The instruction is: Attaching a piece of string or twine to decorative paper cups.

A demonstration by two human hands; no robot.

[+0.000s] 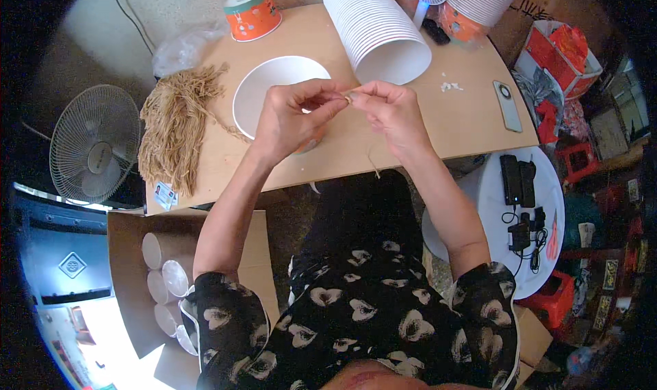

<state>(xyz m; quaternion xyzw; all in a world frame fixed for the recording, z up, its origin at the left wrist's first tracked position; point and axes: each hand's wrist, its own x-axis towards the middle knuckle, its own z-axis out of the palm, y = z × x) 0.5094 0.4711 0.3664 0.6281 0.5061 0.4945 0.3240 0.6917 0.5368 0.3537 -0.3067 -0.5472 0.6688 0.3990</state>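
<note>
Both hands meet above the near part of the table, fingertips pinched close together. My left hand point(293, 116) and my right hand point(391, 112) grip a thin tan cord point(374, 162), whose loose end dangles below my right hand. Most of the cord is hidden by the fingers. Behind and below my left hand stands a white-lined paper bucket point(256, 92), its orange outside just showing under the wrist. To the left, a thick bundle of tan cords point(179, 126) drapes over the table's edge, one strand trailing toward the bucket.
A long stack of nested paper buckets point(373, 27) lies at the back. An orange and green bucket point(253, 17) stands back left, near a clear plastic bag point(185, 51). A phone point(507, 106) lies at right. A fan point(96, 147) and a carton of tubs point(126, 280) flank the left.
</note>
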